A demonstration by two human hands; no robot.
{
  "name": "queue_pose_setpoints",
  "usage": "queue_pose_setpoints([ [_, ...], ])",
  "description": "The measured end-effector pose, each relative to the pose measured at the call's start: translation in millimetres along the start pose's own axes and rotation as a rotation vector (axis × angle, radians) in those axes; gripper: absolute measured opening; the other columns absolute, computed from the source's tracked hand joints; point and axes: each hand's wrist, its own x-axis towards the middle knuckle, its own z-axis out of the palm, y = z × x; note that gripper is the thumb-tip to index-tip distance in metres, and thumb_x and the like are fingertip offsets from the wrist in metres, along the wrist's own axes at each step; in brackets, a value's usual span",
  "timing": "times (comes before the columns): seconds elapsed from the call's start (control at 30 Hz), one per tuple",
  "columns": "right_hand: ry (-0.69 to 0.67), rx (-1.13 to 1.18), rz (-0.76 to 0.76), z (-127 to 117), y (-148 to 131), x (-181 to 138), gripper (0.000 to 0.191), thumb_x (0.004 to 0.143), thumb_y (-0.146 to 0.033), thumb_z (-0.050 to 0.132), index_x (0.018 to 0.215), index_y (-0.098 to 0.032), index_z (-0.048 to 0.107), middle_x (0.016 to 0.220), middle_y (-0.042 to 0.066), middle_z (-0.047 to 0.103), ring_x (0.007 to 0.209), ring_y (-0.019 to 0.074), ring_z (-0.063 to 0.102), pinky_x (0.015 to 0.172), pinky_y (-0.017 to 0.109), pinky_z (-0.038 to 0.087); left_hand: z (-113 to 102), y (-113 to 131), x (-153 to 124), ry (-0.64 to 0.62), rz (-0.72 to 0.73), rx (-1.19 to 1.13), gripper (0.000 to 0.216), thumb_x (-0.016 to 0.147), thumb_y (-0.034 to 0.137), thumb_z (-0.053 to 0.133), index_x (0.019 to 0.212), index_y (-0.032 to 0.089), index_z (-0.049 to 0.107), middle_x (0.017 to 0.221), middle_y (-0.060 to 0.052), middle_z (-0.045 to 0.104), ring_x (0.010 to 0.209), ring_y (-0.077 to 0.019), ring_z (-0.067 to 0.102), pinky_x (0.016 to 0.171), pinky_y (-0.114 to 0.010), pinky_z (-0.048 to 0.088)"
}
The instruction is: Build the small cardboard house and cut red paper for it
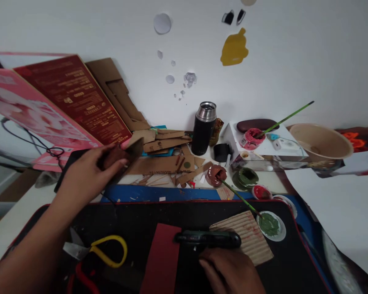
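At the left, over the mat's back edge, my left hand (86,173) has its thumb and fingers closed on a brown cardboard piece (134,152), slightly blurred. My right hand (234,271) rests low on the black mat (125,220) with loosely bent fingers and nothing visible in them. Just beyond its fingers lies a black box cutter (207,239), one end over a dark red card strip (162,259). Corrugated cardboard (248,237) lies partly under the cutter's other end. Yellow-and-red-handled scissors (108,251) lie spread near my left forearm.
A black thermos (202,130) stands at the back, beside cardboard scraps (164,143). A brush (239,194) leans from a brown paint pot (216,174) to a green paint lid (271,226). A white box (263,143) and beige bowl (322,141) stand right; a pink-and-red box (70,96) left.
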Motion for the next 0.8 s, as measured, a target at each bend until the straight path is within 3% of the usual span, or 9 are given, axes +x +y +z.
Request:
queue_pose_setpoints([
  [0.1,-0.019,0.000,0.021,-1,-2,1,0.024,0.110,-0.029,0.046,0.098,-0.024,0.067,0.080,-0.002,0.079,0.065,0.0133,0.077,0.062,0.021,0.055,-2,4,13,0.023,-0.052,0.073,0.075,0.092,0.065,0.046,0.140,0.009,0.059,0.138,-0.020,0.067,0.124,-0.0401,0.064,0.103,-0.051,0.051],
  [0.2,-0.049,0.011,0.042,-3,-3,2,0.026,0.111,-0.029,0.044,0.099,-0.024,0.067,0.081,-0.002,0.079,0.067,0.0140,0.077,0.063,0.022,0.055,5,7,21,-0.098,-0.059,0.111,0.082,0.096,0.071,0.038,0.145,0.006,0.051,0.142,-0.025,0.061,0.128,-0.0458,0.060,0.103,-0.057,0.050],
  [0.33,-0.055,0.025,0.066,-4,-5,2,0.026,0.111,-0.030,0.045,0.098,-0.024,0.067,0.081,-0.001,0.079,0.068,0.0144,0.077,0.063,0.023,0.054,18,2,25,-0.193,-0.050,0.127,0.079,0.098,0.074,0.031,0.143,0.011,0.048,0.140,-0.021,0.061,0.129,-0.0456,0.059,0.103,-0.058,0.050],
  [0.47,-0.064,0.031,0.060,-5,-5,2,0.026,0.111,-0.032,0.044,0.101,-0.025,0.067,0.084,-0.003,0.079,0.070,0.0138,0.077,0.064,0.023,0.054,18,-5,21,-0.086,0.008,0.097,0.078,0.099,0.068,0.039,0.144,0.005,0.047,0.143,-0.026,0.056,0.136,-0.0451,0.052,0.113,-0.059,0.042],
  [0.6,-0.062,0.008,0.055,-6,-6,3,0.028,0.112,-0.033,0.043,0.101,-0.024,0.067,0.085,-0.002,0.080,0.069,0.0142,0.077,0.064,0.024,0.055,8,1,-8,0.120,0.072,0.049,0.062,0.100,0.058,0.046,0.140,0.011,0.054,0.137,-0.020,0.061,0.134,-0.0377,0.053,0.115,-0.053,0.041],
  [0.7,-0.086,-0.003,0.060,-7,-7,3,0.029,0.112,-0.032,0.043,0.102,-0.023,0.069,0.086,-0.001,0.080,0.071,0.0150,0.077,0.065,0.025,0.055,9,10,-43,-0.048,0.236,-0.114,0.045,0.101,0.053,0.049,0.131,0.021,0.061,0.129,-0.011,0.068,0.120,-0.0295,0.064,0.109,-0.046,0.048],
  [0.8,-0.109,-0.017,0.069,-9,-9,3,0.029,0.111,-0.032,0.045,0.100,-0.022,0.070,0.087,0.000,0.080,0.071,0.0161,0.077,0.065,0.027,0.056,24,13,-71,-0.267,0.387,-0.200,0.046,0.100,0.054,0.054,0.132,0.023,0.063,0.134,-0.012,0.067,0.125,-0.0296,0.063,0.111,-0.047,0.048],
])
